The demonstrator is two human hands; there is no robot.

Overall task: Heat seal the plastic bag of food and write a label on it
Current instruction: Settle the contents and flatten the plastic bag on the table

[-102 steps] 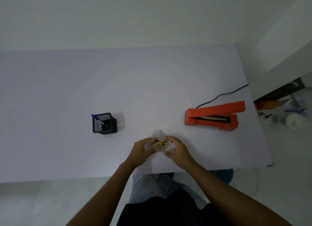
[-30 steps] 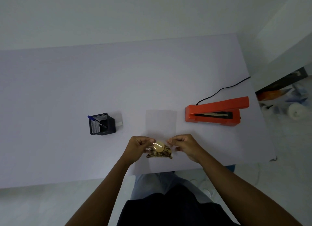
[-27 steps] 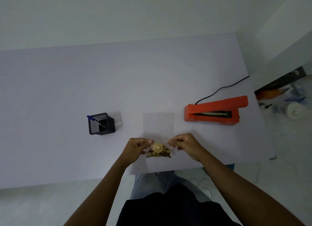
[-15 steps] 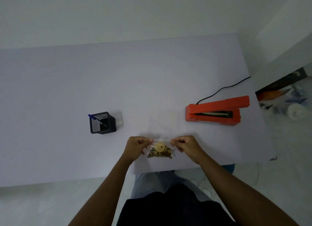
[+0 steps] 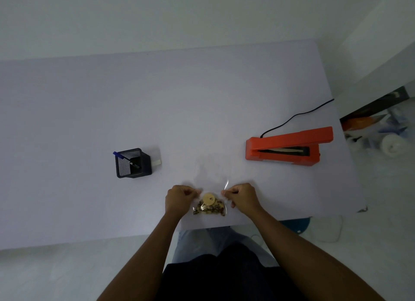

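Plastic bag (image 5: 210,189) lies lengthwise away from the person, food nearest them, pinched by left hand (image 5: 179,199) and right hand (image 5: 242,198).

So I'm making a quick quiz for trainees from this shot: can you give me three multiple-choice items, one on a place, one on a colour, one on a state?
1. Where does the heat sealer stand relative to the plastic bag?
A. Beyond it, to the person's right
B. To the person's left
C. On the person's lap

2. What colour is the heat sealer?
A. Blue
B. Orange-red
C. Green

3. What are the hands doing?
A. Both lie flat on the table
B. One holds a pen
C. Both pinch the bag's sides

Answers:
1 A, it sits farther along the table on the right, by its cord.
2 B, its body is plainly orange-red.
3 C, the left hand and right hand each pinch a side of the bag, while the pen is in the holder.
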